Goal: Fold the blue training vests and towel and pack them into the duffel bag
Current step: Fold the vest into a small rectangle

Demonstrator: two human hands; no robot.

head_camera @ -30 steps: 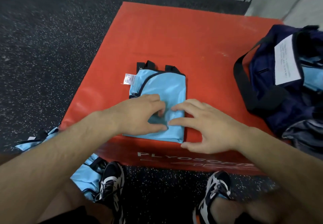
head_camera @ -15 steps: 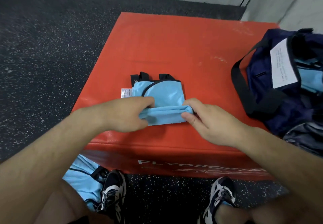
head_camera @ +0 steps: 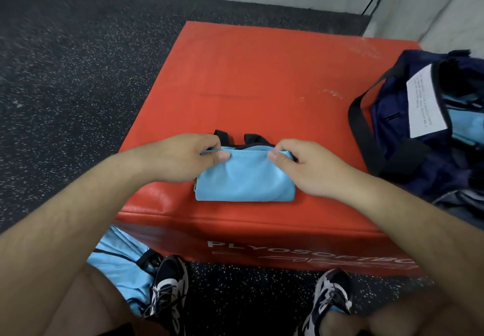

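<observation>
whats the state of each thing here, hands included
vest on box, folded over, far edge pinched at both corners
left hand, pinches the vest's left corner
right hand, pinches the vest's right corner
duffel bag, open, blue cloth inside
vest on floor, crumpled, not folded

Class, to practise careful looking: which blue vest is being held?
The folded vest on the red box: left hand and right hand pinch its far edge. The floor vest and bagged vest are unheld.
</observation>
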